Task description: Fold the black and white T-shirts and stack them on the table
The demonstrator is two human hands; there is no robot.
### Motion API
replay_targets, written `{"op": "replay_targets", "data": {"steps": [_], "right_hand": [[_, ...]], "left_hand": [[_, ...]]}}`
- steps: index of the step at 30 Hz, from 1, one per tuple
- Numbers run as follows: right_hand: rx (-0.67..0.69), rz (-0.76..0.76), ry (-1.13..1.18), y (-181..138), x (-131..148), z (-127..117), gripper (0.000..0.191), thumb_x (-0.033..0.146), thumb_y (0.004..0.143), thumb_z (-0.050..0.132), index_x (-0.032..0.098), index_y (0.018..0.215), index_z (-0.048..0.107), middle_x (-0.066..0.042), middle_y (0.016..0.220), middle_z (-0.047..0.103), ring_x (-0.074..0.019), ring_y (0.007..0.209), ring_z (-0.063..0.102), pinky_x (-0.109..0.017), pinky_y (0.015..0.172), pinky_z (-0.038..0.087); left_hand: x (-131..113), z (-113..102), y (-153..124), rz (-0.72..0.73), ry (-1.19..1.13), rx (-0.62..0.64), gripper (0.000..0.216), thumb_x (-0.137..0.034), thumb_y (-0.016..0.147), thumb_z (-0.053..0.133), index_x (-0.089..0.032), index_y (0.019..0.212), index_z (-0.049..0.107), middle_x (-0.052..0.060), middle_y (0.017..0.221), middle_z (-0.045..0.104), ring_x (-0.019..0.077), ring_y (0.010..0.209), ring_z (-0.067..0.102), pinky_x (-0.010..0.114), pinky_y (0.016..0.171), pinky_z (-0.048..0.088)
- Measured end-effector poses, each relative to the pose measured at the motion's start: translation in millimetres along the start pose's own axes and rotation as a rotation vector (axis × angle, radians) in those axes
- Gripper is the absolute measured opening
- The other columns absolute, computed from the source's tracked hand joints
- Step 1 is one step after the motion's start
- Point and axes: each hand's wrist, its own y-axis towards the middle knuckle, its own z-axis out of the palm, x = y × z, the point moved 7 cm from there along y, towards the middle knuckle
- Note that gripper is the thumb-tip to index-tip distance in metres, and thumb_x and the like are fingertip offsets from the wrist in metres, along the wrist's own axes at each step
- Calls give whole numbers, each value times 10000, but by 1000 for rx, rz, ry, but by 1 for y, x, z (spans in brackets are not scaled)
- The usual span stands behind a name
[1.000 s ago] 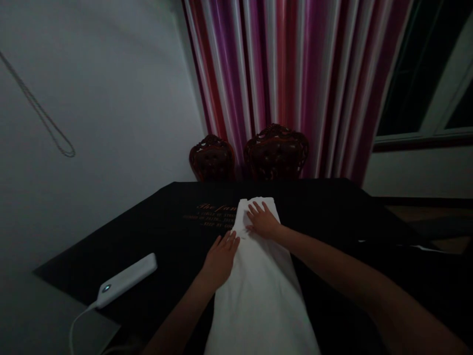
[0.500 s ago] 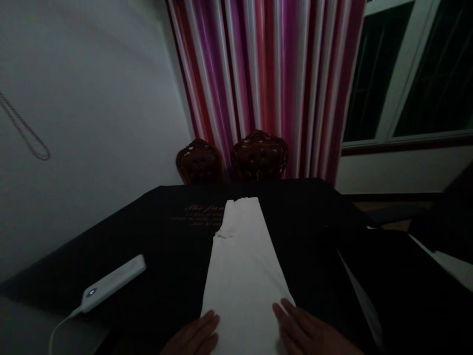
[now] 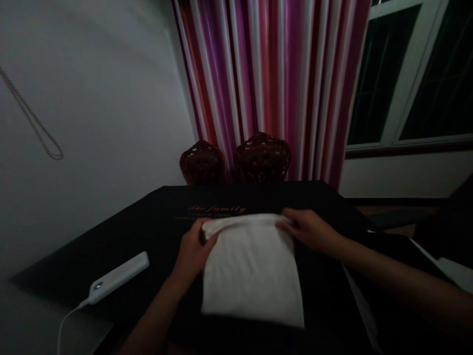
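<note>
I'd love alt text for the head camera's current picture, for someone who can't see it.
A person's left hand and right hand grip a white cloth by its far corners at a dark table. A white device with a cable lies to the left; two carved chairs stand beyond, before a striped curtain.

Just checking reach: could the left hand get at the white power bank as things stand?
Probably yes: nothing visible stands between the left hand and the power bank, though that hand would first have to release the white cloth.
</note>
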Motion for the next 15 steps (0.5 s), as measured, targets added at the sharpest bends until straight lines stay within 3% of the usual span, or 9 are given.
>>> {"op": "replay_targets", "data": {"steps": [2, 3, 5, 7, 8, 12, 15], "right_hand": [[-56, 11, -82, 27, -6, -10, 458, 482, 886, 498, 160, 1202, 580, -125, 1161, 635, -233, 993, 598, -318, 820, 440], [-58, 25, -111, 30, -11, -8, 441, 448, 890, 508, 137, 1196, 576, -149, 1165, 627, -243, 988, 600, -325, 813, 440], [9, 72, -131, 18, -21, 7, 335, 431, 889, 526, 146, 1014, 650, -146, 1004, 674, -233, 841, 629, -319, 709, 447], [147, 108, -128, -11, -27, 37, 335, 450, 896, 507, 179, 790, 671, -109, 803, 685, -208, 681, 626, -307, 604, 429], [219, 135, -130, -27, -29, 53, 376, 480, 895, 494, 183, 742, 668, -105, 774, 683, -210, 665, 627, -309, 590, 427], [422, 242, -76, -70, -28, 103, 402, 546, 813, 574, 164, 852, 693, -122, 907, 690, -260, 799, 650, -335, 660, 466], [497, 295, 138, -78, -20, 108, 264, 361, 754, 650, 148, 900, 702, -103, 961, 691, -235, 850, 651, -291, 688, 477]], "left_hand": [[-3, 5, 21, -52, 57, 26, 543, -464, 924, 437, -133, 1351, 384, 111, 1288, 588, 185, 1114, 585, 259, 919, 448], [1, 11, 26, -87, 98, 59, 534, -480, 933, 412, -105, 1313, 427, 142, 1270, 593, 207, 1118, 582, 283, 929, 438], [14, 30, 23, -160, 171, 161, 496, -515, 937, 360, -102, 1030, 618, 170, 1070, 674, 260, 1000, 632, 347, 876, 455], [30, 54, 5, -221, 198, 284, 543, -545, 923, 338, -148, 702, 636, 163, 848, 700, 283, 844, 666, 378, 793, 477], [37, 66, -6, -256, 194, 348, 554, -559, 911, 346, -164, 629, 614, 162, 803, 699, 288, 810, 671, 383, 773, 483], [41, 91, -43, -356, 23, 484, 502, -614, 821, 472, -148, 740, 640, 172, 921, 707, 310, 905, 668, 387, 838, 490], [30, 83, -59, -400, -185, 484, 496, -603, 814, 498, -142, 896, 662, 156, 1033, 705, 298, 997, 657, 368, 883, 499]]}}
